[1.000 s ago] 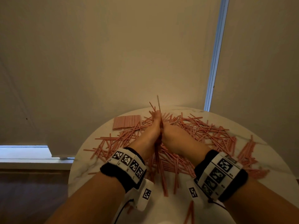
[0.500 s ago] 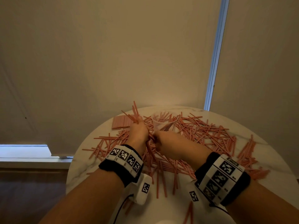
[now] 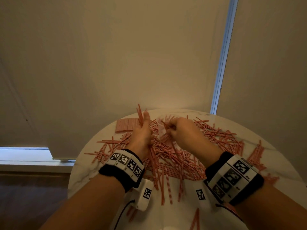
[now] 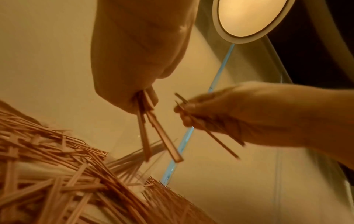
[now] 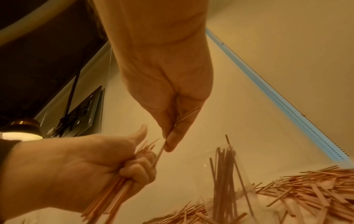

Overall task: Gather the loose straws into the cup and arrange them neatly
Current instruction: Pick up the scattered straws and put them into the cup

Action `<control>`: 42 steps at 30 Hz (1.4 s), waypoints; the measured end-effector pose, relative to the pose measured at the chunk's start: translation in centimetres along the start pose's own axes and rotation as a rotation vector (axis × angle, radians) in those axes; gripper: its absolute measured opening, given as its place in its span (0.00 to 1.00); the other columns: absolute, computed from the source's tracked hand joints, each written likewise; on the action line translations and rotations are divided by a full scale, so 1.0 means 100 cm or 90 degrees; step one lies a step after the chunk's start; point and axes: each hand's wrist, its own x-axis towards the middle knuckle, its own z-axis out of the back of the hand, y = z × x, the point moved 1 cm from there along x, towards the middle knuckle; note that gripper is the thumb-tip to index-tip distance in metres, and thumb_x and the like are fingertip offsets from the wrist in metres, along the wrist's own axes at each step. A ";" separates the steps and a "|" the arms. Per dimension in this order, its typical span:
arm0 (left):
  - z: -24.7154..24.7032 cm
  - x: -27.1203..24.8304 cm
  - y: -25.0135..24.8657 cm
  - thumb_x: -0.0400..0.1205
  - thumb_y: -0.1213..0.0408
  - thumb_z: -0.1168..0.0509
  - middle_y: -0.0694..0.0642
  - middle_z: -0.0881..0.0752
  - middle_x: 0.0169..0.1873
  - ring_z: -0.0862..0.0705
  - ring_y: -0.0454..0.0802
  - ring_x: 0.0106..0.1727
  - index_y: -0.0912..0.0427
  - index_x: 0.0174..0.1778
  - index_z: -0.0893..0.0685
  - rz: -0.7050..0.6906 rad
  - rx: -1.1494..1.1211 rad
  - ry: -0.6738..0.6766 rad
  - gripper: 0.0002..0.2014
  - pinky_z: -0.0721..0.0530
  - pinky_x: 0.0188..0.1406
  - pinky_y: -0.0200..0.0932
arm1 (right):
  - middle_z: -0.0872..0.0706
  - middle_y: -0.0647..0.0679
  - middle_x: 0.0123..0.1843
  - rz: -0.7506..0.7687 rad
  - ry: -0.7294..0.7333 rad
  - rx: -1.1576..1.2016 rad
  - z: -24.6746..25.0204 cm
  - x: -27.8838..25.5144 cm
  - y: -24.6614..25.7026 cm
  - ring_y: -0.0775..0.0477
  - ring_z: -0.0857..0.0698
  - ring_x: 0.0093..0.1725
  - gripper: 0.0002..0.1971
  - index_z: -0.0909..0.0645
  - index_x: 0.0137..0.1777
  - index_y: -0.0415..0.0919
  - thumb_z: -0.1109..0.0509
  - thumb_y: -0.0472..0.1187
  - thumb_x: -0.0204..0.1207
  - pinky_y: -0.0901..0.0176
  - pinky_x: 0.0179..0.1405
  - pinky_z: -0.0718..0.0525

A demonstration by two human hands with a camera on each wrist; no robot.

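Between curled left hand [image 5: 80,171] fingers sat a straw bundle [image 5: 107,197] — right hand [image 5: 168,97] pinched one straw [image 5: 160,153], likely cup-bound [image 5: 226,174].

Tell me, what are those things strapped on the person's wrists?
Each bare forearm wears a black wristband carrying white blocks printed with black-and-white square codes. A white camera pod hangs under the left wrist, trailing a thin black cable. No sleeves or gloves.

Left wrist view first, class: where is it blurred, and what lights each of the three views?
Left wrist view: motion blur smears the right hand and the straws under the left hand; a round ceiling lamp glows warm. Right wrist view: amber cast, fairly sharp. Head view: dim, with cold daylight at the blind's edge.
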 end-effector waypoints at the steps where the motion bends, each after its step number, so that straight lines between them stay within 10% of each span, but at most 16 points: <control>1: -0.006 -0.003 0.002 0.72 0.23 0.38 0.44 0.29 0.21 0.33 0.41 0.18 0.57 0.55 0.16 -0.009 0.018 0.020 0.38 0.34 0.17 0.37 | 0.12 0.55 0.36 0.014 -0.028 0.006 -0.001 0.002 0.004 0.63 0.16 0.29 0.07 0.13 0.48 0.47 0.32 0.38 0.84 0.73 0.23 0.23; 8: -0.021 -0.006 0.007 0.89 0.43 0.41 0.50 0.18 0.25 0.25 0.41 0.17 0.64 0.54 0.15 -0.020 0.037 0.023 0.24 0.28 0.15 0.36 | 0.12 0.50 0.41 0.039 -0.093 0.018 -0.011 0.006 0.016 0.50 0.12 0.39 0.06 0.21 0.49 0.46 0.26 0.42 0.79 0.49 0.43 0.09; 13: -0.007 0.001 0.000 0.90 0.40 0.46 0.55 0.21 0.29 0.24 0.50 0.27 0.59 0.41 0.20 -0.038 -0.011 -0.065 0.25 0.25 0.29 0.45 | 0.12 0.53 0.44 0.034 0.072 0.007 -0.020 -0.004 0.012 0.53 0.12 0.43 0.07 0.18 0.50 0.49 0.23 0.44 0.77 0.50 0.50 0.10; 18: 0.000 0.001 -0.007 0.89 0.42 0.44 0.46 0.30 0.21 0.35 0.41 0.18 0.56 0.40 0.24 -0.061 -0.195 -0.078 0.22 0.32 0.18 0.37 | 0.11 0.47 0.43 0.053 0.234 -0.123 -0.027 -0.017 0.004 0.48 0.12 0.41 0.17 0.15 0.50 0.43 0.31 0.59 0.81 0.49 0.47 0.11; 24: -0.009 0.000 -0.006 0.87 0.44 0.36 0.48 0.32 0.23 0.30 0.43 0.21 0.57 0.44 0.27 -0.055 -0.308 -0.008 0.19 0.16 0.28 0.41 | 0.07 0.45 0.44 -0.003 0.277 0.040 -0.032 -0.015 -0.007 0.49 0.06 0.43 0.07 0.14 0.52 0.33 0.30 0.36 0.83 0.49 0.53 0.09; 31: -0.016 -0.006 -0.001 0.88 0.45 0.37 0.46 0.33 0.22 0.36 0.41 0.19 0.54 0.37 0.27 -0.032 -0.277 0.054 0.19 0.34 0.14 0.35 | 0.07 0.41 0.45 -0.002 0.278 0.121 -0.023 -0.016 -0.008 0.44 0.07 0.46 0.07 0.14 0.52 0.32 0.24 0.34 0.76 0.44 0.54 0.09; 35: -0.018 -0.012 -0.004 0.87 0.45 0.36 0.46 0.34 0.23 0.37 0.41 0.20 0.53 0.33 0.27 -0.017 -0.219 0.134 0.20 0.35 0.15 0.35 | 0.07 0.41 0.43 -0.019 0.326 0.194 -0.020 -0.020 -0.010 0.47 0.07 0.42 0.04 0.13 0.45 0.32 0.22 0.34 0.75 0.61 0.40 0.10; 39: -0.009 -0.016 -0.007 0.88 0.44 0.39 0.45 0.31 0.24 0.35 0.42 0.21 0.52 0.37 0.25 -0.065 0.052 0.204 0.19 0.36 0.18 0.35 | 0.09 0.48 0.49 -0.002 0.223 0.055 0.001 -0.009 -0.014 0.52 0.09 0.45 0.10 0.15 0.61 0.41 0.29 0.39 0.81 0.60 0.45 0.10; 42: -0.003 -0.021 -0.008 0.87 0.41 0.38 0.45 0.26 0.25 0.32 0.43 0.22 0.54 0.41 0.23 -0.114 0.237 0.279 0.19 0.32 0.20 0.36 | 0.14 0.48 0.63 -0.037 -0.051 0.160 0.027 0.007 -0.012 0.49 0.13 0.57 0.17 0.24 0.72 0.43 0.39 0.48 0.87 0.48 0.59 0.13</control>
